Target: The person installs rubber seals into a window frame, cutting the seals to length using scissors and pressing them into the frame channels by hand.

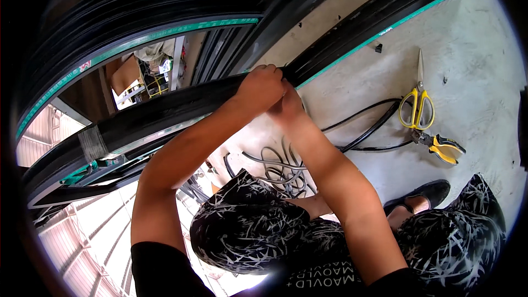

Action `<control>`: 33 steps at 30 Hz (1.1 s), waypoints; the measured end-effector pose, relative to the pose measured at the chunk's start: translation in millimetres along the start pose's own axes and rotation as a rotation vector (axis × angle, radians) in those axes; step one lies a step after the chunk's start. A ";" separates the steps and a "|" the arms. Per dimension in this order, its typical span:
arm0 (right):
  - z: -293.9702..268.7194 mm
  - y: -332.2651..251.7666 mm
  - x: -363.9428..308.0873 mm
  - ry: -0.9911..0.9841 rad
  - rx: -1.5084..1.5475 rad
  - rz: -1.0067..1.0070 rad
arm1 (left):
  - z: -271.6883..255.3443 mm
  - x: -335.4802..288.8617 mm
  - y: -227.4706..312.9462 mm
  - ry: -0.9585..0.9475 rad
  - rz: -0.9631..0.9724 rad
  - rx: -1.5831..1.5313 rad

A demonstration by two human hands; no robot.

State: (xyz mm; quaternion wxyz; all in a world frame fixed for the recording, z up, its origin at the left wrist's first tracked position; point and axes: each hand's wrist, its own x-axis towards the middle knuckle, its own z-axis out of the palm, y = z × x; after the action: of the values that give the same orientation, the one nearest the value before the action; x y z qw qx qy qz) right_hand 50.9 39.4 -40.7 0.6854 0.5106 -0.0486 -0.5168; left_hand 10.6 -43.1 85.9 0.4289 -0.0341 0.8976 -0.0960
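Note:
Both my hands meet at the inner corner of a black profiled frame (170, 96), which has green film along its edges. My left hand (263, 88) is closed, its fingers curled at the frame's corner. Just below and against it, my right hand (286, 108) is closed too, its fingers mostly hidden behind the left hand and its own back. What either hand pinches is out of sight. A loose black rubber strip (379, 125) lies in loops on the floor below the hands.
On the grey floor (484, 77) to the right lie yellow-handled scissors (419, 104) and yellow-and-black pliers (444, 148). More strip (280, 168) is tangled beside my knee. Grey tape (94, 142) wraps the frame at left. Another black frame (148, 17) stands behind. My black shoe (432, 192) is at lower right.

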 end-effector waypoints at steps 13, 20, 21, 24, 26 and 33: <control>14.0 1.0 5.7 0.071 0.109 -0.022 | -11.9 -18.8 10.4 0.113 -0.063 0.044; 8.9 8.5 10.8 0.147 0.050 -0.033 | -33.8 -47.4 -2.0 0.062 -0.186 -0.001; 4.0 13.6 8.8 0.123 0.038 -0.021 | -32.2 -46.6 -1.4 0.026 -0.197 0.007; -1.3 14.3 14.7 0.073 -0.012 -0.017 | -30.4 -42.7 0.7 -0.027 -0.214 0.024; -5.0 12.0 18.0 0.065 -0.030 -0.049 | -32.1 -39.2 1.3 0.012 -0.206 0.026; 6.0 15.0 -4.8 0.088 -0.038 -0.010 | -25.2 -42.8 1.4 0.006 -0.201 0.016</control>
State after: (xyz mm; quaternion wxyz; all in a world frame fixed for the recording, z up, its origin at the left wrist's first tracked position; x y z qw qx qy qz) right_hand 55.0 38.3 -24.4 0.6940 0.5197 -0.0060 -0.4982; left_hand 18.1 -32.0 133.8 0.4146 -0.1201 0.8902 -0.1457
